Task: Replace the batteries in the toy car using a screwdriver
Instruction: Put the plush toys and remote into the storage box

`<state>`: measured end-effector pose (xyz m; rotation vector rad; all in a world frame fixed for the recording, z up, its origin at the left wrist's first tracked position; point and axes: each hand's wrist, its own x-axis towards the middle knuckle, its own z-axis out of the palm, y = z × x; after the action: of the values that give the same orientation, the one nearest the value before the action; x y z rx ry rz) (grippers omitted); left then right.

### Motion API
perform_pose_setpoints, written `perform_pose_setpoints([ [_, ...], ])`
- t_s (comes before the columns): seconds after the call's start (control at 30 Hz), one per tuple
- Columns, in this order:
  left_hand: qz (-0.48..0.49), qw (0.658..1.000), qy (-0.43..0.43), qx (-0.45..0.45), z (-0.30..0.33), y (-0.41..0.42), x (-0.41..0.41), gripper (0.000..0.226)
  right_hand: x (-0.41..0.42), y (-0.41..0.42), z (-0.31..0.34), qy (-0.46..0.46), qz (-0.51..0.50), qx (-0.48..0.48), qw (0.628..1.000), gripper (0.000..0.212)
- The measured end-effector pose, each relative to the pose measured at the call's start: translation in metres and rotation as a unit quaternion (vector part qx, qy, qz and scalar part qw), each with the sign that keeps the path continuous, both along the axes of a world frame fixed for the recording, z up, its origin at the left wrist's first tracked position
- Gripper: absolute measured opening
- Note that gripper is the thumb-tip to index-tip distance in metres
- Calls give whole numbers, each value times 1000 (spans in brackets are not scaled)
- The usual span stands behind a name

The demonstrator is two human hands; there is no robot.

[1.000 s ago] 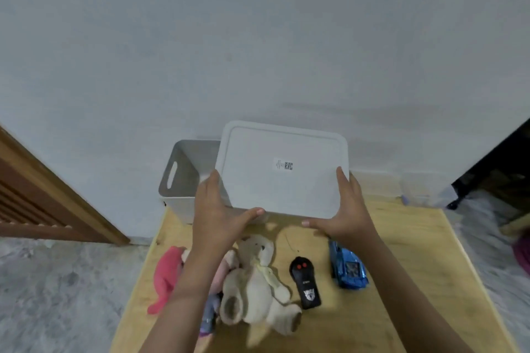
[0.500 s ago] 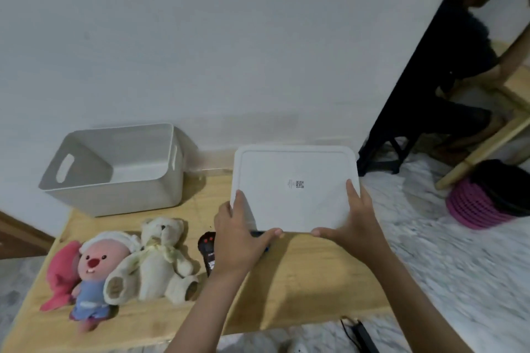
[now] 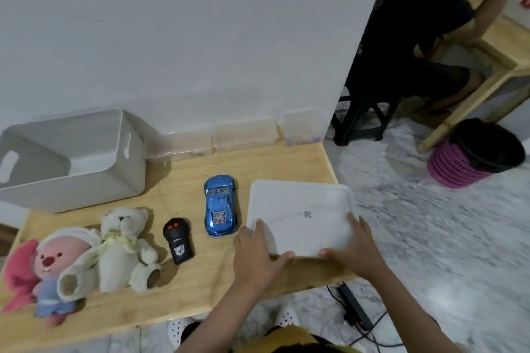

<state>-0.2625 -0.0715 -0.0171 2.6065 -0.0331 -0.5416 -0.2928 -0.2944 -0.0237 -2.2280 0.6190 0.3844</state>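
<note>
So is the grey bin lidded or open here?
Open: the grey bin shows its bare inside, and both hands hold the white lid at the table's right end.

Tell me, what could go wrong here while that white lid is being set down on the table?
The white lid sits at the wooden table's right end, its far corner apparently past the edge; once the left hand and right hand release it, it might tip onto the floor. Sliding it left could bump the blue toy car close beside it. No screwdriver is visible, so the battery job may stall.

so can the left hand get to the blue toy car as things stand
Probably yes, once it lets go. The left hand grips the white lid's near-left corner, and the blue toy car sits just left of the lid on the wooden table, with nothing between them.
</note>
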Motion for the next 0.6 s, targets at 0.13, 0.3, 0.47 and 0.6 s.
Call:
perform_pose_setpoints([
  [0.13,-25,999,-7,43,-13,-2,-9,94,-5,0,-18,9,12,-20,1000,135],
  [0.3,-44,998,-21,28,-24,2,-12,83,-2,7,-24,17,6,-67,998,128],
  [0.47,-25,997,-15,-75,-11,16,-8,71,12,44,-14,-56,54,-104,992,109],
  [0.6,-29,977,-132,-164,10,58,-1,60,34,103,5,-154,80,-33,984,88],
])
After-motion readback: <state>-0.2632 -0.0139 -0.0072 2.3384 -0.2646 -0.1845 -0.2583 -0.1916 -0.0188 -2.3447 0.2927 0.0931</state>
